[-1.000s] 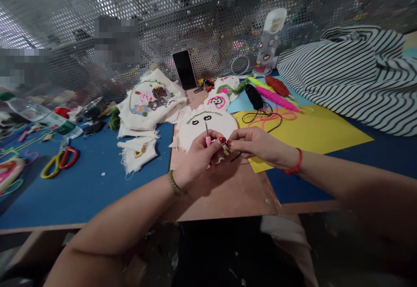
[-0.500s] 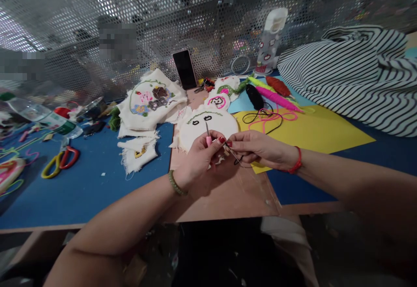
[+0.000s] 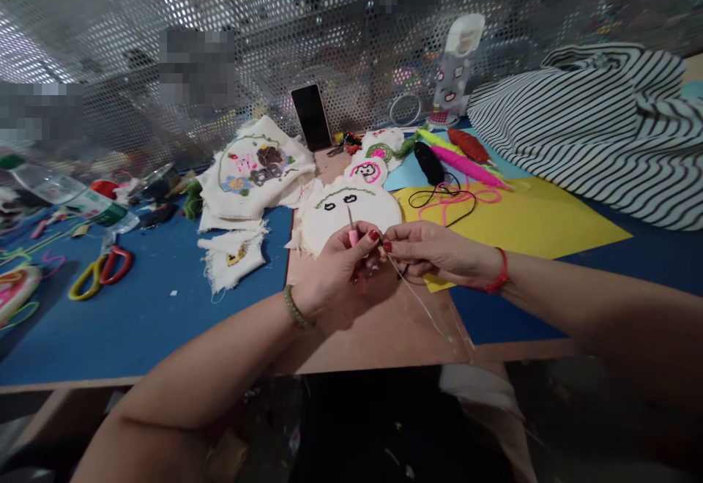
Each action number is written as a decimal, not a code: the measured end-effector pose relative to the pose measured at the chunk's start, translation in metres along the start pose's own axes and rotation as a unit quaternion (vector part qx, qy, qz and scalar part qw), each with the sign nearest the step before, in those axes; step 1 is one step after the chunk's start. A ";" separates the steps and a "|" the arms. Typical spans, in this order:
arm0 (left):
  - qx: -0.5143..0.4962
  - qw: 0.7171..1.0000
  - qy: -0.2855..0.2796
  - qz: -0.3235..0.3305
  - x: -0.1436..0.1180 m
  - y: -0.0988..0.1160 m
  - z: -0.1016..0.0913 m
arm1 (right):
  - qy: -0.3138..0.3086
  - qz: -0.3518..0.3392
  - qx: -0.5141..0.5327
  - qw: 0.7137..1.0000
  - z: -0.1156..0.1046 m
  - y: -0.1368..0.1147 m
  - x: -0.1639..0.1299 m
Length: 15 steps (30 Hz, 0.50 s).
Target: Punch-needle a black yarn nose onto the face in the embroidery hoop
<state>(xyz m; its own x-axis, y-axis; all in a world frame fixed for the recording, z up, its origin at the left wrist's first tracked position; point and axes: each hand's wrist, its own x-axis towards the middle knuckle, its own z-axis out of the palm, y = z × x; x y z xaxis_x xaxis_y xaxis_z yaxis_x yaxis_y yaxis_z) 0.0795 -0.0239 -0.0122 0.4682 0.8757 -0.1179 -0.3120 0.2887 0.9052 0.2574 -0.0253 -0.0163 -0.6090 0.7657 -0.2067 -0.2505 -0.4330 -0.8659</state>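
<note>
- We are working at a blue table (image 3: 137,315) with a brown board (image 3: 378,329) lying on it in front of us and a yellow sheet (image 3: 527,223) overlapping the board's right side.
- A perforated metal screen (image 3: 274,36) is closing off the back of the table, and a black phone (image 3: 311,117) is leaning upright against it.
- A striped cloth (image 3: 593,132) is lying heaped at the far right, embroidered cloths (image 3: 255,168) are sitting left of the phone, and scissors (image 3: 99,271) with yellow and red handles are lying at the left on the blue.
- A round white cloth (image 3: 340,208) stitched with 2 dark eyes and a green line is lying on the board just beyond our hands.
- What is behind the screen is blurred, and the left edge is cutting off a hoop there; we cannot make out how the thread meets the tool's tip.
- Our left hand (image 3: 335,278) is closing around a pink-handled needle tool (image 3: 350,225), thumb and fingers clamped on the pink grip, the metal tip pointing up over the white cloth.
- Our right hand (image 3: 433,252) is pinching a thin wire threader (image 3: 417,296) between thumb and forefinger, touching the left hand's fingertips; the wire is running down and right over the board.
- Dark yarn (image 3: 442,197) and pink yarn are looping on the yellow sheet just behind the right hand.
</note>
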 end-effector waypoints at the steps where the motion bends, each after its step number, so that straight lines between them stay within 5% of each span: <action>1: -0.004 1.000 0.000 0.001 0.000 0.000 0.001 | 0.002 -0.004 0.001 1.000 0.000 0.000 0.000; 7: 0.013 1.000 -0.001 -0.017 -0.005 0.002 0.004 | 0.017 -0.014 0.010 1.000 0.002 -0.004 -0.002; 15: 0.063 0.997 0.035 0.039 -0.003 -0.002 0.000 | 0.075 -0.037 -0.071 0.994 0.000 -0.006 -0.004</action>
<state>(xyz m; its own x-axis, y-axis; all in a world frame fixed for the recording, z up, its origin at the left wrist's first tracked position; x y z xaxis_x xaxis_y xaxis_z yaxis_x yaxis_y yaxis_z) 0.0786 -0.0267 -0.0134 0.3866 0.9196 -0.0696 -0.2359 0.1716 0.9565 0.2608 -0.0259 -0.0106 -0.4711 0.8598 -0.1969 -0.1757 -0.3102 -0.9343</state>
